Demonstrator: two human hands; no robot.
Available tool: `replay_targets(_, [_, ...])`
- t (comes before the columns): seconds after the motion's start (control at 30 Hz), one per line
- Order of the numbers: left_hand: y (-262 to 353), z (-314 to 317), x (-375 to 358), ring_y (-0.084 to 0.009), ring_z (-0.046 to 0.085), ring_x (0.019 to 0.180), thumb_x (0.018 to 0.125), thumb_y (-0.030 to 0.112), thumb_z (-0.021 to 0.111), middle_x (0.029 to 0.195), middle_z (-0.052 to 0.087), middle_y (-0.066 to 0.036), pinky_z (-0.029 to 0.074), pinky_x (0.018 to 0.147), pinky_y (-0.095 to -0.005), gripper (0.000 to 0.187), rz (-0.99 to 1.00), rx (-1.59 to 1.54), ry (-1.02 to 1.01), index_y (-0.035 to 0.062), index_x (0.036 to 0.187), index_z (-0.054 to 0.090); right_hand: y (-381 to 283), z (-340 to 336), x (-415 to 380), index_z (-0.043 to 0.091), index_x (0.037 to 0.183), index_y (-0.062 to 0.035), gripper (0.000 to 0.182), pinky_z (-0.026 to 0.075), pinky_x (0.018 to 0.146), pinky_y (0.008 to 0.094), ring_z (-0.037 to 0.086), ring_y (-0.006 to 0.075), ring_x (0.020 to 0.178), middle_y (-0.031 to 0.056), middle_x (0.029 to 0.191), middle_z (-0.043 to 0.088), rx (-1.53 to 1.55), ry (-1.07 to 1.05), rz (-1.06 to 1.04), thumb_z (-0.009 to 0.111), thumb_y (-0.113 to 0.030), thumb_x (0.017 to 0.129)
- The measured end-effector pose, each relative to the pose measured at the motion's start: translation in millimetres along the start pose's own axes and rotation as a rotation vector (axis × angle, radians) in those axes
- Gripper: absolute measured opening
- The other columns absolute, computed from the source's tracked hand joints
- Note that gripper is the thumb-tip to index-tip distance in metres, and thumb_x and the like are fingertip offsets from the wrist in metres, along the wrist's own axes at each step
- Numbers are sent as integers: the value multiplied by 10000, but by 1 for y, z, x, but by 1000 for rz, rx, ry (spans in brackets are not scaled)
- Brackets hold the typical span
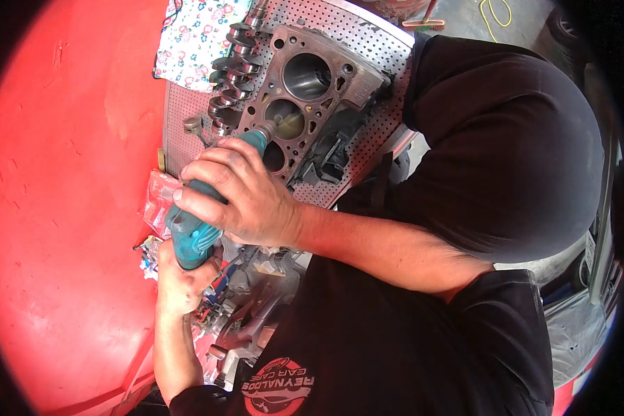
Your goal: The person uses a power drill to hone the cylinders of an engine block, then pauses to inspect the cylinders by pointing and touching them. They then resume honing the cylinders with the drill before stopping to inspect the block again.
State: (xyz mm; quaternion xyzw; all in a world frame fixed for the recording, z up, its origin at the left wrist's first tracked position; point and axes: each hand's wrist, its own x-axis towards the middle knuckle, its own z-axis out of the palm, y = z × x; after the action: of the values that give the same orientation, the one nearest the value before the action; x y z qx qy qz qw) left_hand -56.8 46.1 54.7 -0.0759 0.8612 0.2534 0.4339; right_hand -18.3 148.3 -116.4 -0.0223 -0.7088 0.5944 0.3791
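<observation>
My right hand (239, 191), coming in from the right, wraps over the front body of a teal power drill (200, 239). Around the drill's rear end, closer to my chest, my left hand (187, 281) is closed. The drill's chuck (265, 130) points into the middle bore of a metal engine block (329, 104). Inside that middle bore (284, 118) the attachment is a yellowish blur, so its shape cannot be made out. A wider-looking bore (306, 76) shows beyond it; the nearer bore (274, 158) is partly covered by the drill and hand.
Left of the block lie a crankshaft (234, 76), a piston (193, 126) and a flowered cloth (194, 45) on a perforated metal bench top (180, 111). A red surface (69, 194) fills the left. Metal parts (256, 277) sit below the drill. A broom (423, 24) is far back.
</observation>
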Motion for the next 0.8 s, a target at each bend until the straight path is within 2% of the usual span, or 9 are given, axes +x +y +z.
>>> replay_targets(0.2, [-5,6,9,-99,590,694,783,-9,653,777,659,7,484,651,-272,102,-10,-3,26,5,878,687,6,-3,-2,538,1305,-206,497,414,1044,551,593,274,1117,59,1210,551,15,-8,30,673,-185,827])
replay_targets(0.4, [-3,3,6,-99,587,691,793,-5,657,778,656,7,481,650,-271,95,-28,-9,-7,-2,883,687,7,0,-2,535,1313,-202,519,419,1033,543,594,283,1114,70,1206,550,-5,-19,1,677,-187,814])
replay_targets(0.53, [-3,4,-2,-105,591,693,797,-9,658,784,663,4,487,648,-280,111,4,-28,42,-3,903,694,-2,0,2,534,1319,-208,529,427,1022,534,601,285,1100,73,1206,550,5,24,2,678,-181,811])
replay_targets(0.73, [-6,7,14,-101,583,693,800,-17,662,792,655,20,482,648,-277,129,-3,34,12,5,922,698,13,-3,-4,533,1320,-198,520,415,1055,556,597,285,1117,81,1200,547,-1,-20,15,674,-168,820])
replay_targets(0.8, [-5,11,19,-101,577,686,798,-14,662,776,646,21,478,642,-277,124,30,-3,-8,6,916,694,15,-7,-4,513,1337,-159,660,425,1040,562,589,319,1133,102,1231,550,12,-35,16,736,-94,719])
